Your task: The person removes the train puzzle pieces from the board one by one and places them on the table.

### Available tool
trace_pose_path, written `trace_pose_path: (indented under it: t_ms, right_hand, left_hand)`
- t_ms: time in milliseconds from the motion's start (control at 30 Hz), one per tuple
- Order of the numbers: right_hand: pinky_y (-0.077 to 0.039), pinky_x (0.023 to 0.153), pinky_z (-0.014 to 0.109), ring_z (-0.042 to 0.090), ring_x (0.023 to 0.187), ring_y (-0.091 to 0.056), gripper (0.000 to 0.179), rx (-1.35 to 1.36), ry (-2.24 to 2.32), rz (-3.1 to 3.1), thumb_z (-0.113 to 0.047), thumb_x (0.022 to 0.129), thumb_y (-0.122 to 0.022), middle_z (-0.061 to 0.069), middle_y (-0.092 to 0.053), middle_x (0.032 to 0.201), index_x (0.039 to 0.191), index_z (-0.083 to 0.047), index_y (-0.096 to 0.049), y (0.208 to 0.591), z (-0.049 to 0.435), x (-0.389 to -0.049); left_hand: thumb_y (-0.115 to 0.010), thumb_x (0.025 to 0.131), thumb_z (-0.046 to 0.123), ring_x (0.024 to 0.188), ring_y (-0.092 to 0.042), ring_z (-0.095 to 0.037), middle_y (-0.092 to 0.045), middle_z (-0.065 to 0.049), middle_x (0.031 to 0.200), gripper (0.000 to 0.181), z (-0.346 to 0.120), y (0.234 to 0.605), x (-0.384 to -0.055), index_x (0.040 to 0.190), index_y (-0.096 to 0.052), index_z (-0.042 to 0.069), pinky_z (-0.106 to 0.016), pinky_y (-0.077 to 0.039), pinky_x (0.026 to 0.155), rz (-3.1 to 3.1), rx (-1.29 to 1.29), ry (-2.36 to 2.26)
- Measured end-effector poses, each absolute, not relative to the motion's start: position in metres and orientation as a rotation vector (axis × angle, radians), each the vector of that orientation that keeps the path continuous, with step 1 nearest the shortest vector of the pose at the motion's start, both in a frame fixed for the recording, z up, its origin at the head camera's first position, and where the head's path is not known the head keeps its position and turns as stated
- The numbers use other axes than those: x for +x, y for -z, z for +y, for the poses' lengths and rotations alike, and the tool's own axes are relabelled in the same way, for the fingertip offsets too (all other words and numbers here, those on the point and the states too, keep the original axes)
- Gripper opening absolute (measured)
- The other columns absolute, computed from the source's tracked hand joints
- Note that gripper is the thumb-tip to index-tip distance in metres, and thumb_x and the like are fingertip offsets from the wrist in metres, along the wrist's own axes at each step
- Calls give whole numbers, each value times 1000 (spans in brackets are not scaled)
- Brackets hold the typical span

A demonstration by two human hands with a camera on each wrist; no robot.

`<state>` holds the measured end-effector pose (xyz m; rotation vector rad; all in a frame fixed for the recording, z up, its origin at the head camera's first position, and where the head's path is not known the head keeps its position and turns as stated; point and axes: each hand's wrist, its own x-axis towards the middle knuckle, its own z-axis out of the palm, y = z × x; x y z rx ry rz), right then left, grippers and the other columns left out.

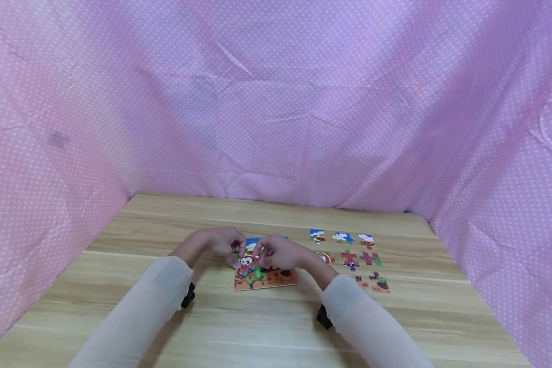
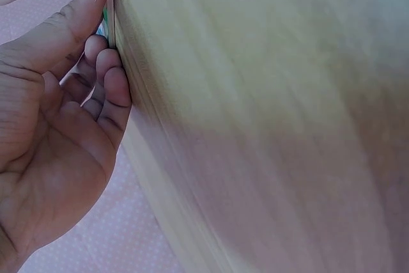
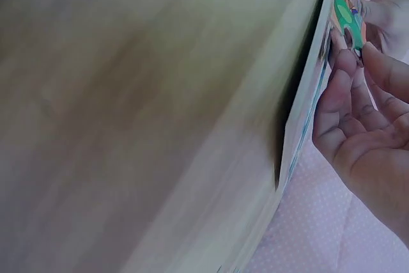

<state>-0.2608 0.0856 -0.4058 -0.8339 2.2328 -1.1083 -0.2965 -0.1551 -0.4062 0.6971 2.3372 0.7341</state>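
A jigsaw puzzle board with a cartoon picture lies on the wooden table, and both hands reach over it. My right hand pinches a puzzle piece with green on it, tilted up between thumb and fingertips. At the board's left side is my left hand, its fingers curled and the thumb stretched along the board's edge. In the left wrist view this hand has its fingertips low by the table; its index fingertip is hidden. A red face with big eyes shows between the two hands.
Right of the board, loose puzzle pieces lie in rough rows, among them a blue-and-white one, a red one and a brown-green one. A pink dotted cloth hangs round the table's back and sides.
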Motion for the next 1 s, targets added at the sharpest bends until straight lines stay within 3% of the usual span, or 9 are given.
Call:
trace_pose_path:
  t_ms: [733, 1000]
  right_hand:
    - [-52, 79, 34, 18, 89, -62, 18, -849, 1062, 2371, 0, 100, -60, 4, -65, 97, 117, -4, -64, 392, 141, -270]
    - [-53, 78, 35, 22, 90, -63, 17, -861, 1067, 2350, 2, 101, -57, 10, -66, 98, 116, 2, -63, 383, 166, -267]
  left_hand:
    - [-86, 83, 14, 84, -48, -17, -54, -1, 92, 21, -154, 407, -293, 90, -66, 12, -32, -41, 76, 2362, 699, -696]
    - [-86, 82, 14, 84, -48, -17, -54, -1, 91, 22, -154, 407, -291, 90, -66, 12, -32, -41, 76, 2361, 712, -697]
